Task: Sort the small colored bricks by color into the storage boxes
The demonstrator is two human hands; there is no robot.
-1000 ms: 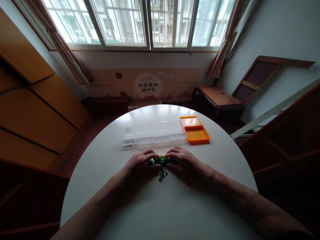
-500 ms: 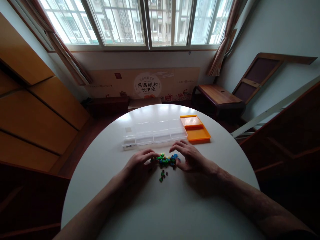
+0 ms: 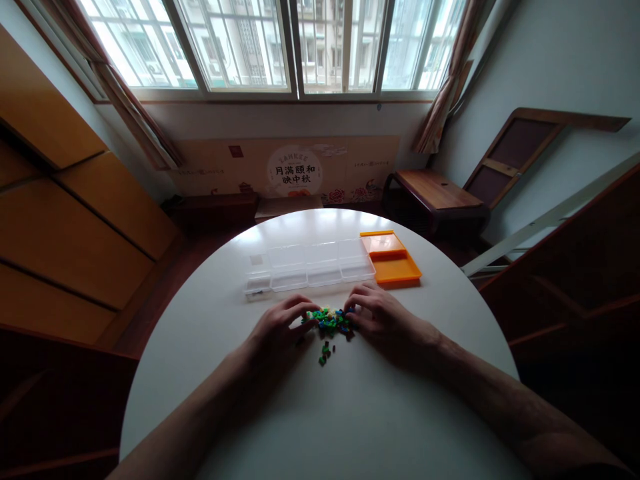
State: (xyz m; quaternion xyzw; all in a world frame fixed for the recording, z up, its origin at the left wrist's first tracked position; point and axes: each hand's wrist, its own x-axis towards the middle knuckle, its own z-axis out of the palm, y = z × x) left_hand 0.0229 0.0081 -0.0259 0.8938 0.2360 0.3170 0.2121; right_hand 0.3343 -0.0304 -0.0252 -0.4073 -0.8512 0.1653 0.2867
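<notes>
A small pile of building bricks (image 3: pixel 329 321), mostly green with blue and pale yellow ones, lies on a round white table (image 3: pixel 320 420). On the pile's left side my left hand (image 3: pixel 283 320) rests with thumb and fingers apart, its fingertips touching the edge bricks. My right hand (image 3: pixel 377 312) is at the right side, thumb and fingertips drawn together at the blue bricks. What those fingers hold, if anything, is hidden. Several loose green and dark bricks (image 3: pixel 325 353) lie just in front of the pile.
Behind the pile lies a clear plastic compartment box (image 3: pixel 307 275). An orange tray (image 3: pixel 407 268) with two sections adjoins its right end. Beyond the table's far edge stand a wooden chair (image 3: pixel 440 190) and a printed cardboard panel (image 3: pixel 345 160) under the window.
My right hand's fingers have come down and drawn together at the right edge of the pile. The left hand has barely moved; its thumb and fingers stay apart.
</notes>
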